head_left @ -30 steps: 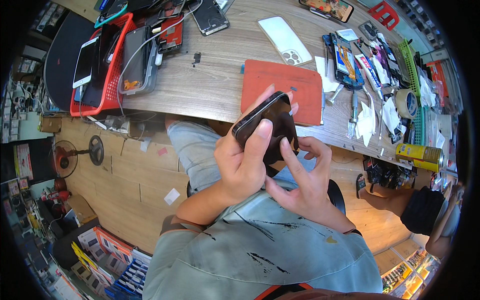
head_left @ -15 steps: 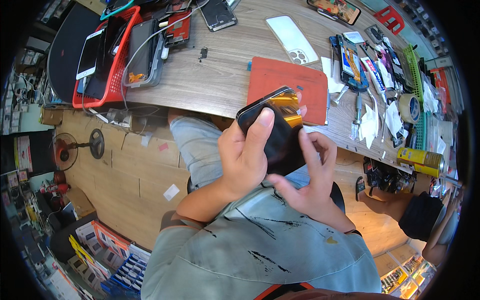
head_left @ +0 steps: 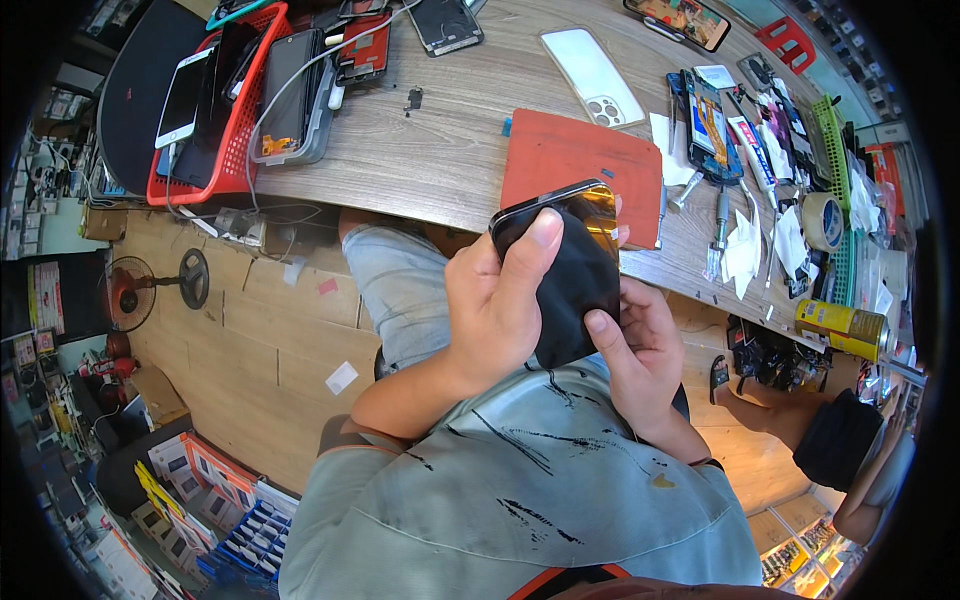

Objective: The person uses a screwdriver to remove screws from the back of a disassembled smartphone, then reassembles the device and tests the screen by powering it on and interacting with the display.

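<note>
My left hand (head_left: 495,310) is closed on a dark smartphone (head_left: 575,280), its thumb pressed on the screen near the upper left corner and fingertips showing past the far edge. My right hand (head_left: 650,355) grips the same phone at its lower right, thumb on the screen, fingers curled behind. The phone is tilted, with a gold-orange glare across its top right. Behind it on the desk lies an orange-red mat (head_left: 570,150), and beyond that a white phone case (head_left: 590,70).
The wooden desk (head_left: 440,150) holds a red basket (head_left: 235,145) and clear bin (head_left: 312,140) of phones, a cable, a disassembled phone (head_left: 715,130), tools, tape (head_left: 822,215) and a yellow can (head_left: 838,325). A fan (head_left: 130,290) stands left. Another person (head_left: 835,440) is at the right.
The phone has turned so its screen faces up more and has shifted slightly right. My right hand's fingers have moved behind it and its thumb up onto the screen.
</note>
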{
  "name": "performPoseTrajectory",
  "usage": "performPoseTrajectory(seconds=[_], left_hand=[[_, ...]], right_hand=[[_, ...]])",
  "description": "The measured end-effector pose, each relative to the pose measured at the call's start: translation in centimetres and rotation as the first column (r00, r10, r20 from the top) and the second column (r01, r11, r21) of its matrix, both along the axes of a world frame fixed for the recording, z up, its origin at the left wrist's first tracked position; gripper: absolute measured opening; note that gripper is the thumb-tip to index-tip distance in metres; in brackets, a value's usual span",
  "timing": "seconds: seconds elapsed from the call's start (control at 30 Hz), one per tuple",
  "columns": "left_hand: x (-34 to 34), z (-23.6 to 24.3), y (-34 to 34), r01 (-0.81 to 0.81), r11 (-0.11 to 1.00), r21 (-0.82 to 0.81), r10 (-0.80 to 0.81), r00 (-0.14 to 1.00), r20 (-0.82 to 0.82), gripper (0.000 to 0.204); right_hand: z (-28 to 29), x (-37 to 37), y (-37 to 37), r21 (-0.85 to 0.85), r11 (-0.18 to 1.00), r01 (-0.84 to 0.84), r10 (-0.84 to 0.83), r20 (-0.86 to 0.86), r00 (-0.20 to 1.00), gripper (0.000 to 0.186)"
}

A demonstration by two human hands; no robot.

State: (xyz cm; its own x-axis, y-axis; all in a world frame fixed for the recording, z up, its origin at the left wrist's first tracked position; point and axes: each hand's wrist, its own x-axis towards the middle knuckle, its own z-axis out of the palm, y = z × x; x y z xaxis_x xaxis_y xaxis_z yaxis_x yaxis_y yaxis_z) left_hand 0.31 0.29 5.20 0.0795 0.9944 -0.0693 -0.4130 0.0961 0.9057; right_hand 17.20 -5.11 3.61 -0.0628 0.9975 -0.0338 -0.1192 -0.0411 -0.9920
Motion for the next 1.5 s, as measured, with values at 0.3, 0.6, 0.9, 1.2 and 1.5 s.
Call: performPoseTrajectory(seconds=[0.3, 0.6, 0.9, 1.2, 1.5], left_hand=[[0.9, 0.9, 0.3, 0.023, 0.996, -0.086, -0.010, 0.987, 0.157, 0.060], [0.7, -0.4, 0.0, 0.089, 0.995, -0.036, -0.085, 0.991, 0.104, 0.036], [1.1, 0.1, -0.1, -0.014, 0.997, -0.081, 0.035, 0.966, 0.256, 0.023], [0.9, -0.7, -0.2, -0.027, 0.996, -0.089, 0.047, 0.972, 0.232, 0.024], [0.8, -0.6, -0.3, -0.039, 0.992, -0.122, 0.050, 0.995, 0.088, 0.037]], right_hand=[[-0.1, -0.2, -0.1, 0.039, 0.998, 0.044, -0.044, 0.012, 0.999, 0.034], [-0.9, 0.0, -0.2, 0.216, 0.972, 0.091, -0.137, 0.212, 0.968, 0.029], [-0.4, 0.1, 0.3, 0.323, 0.946, 0.027, -0.135, 0.316, 0.939, 0.035], [0.5, 1.2, 0.5, 0.222, 0.974, -0.041, -0.017, 0.256, 0.967, 0.026], [0.8, 1.1, 0.4, 0.195, 0.981, -0.022, -0.030, 0.258, 0.966, 0.019]])
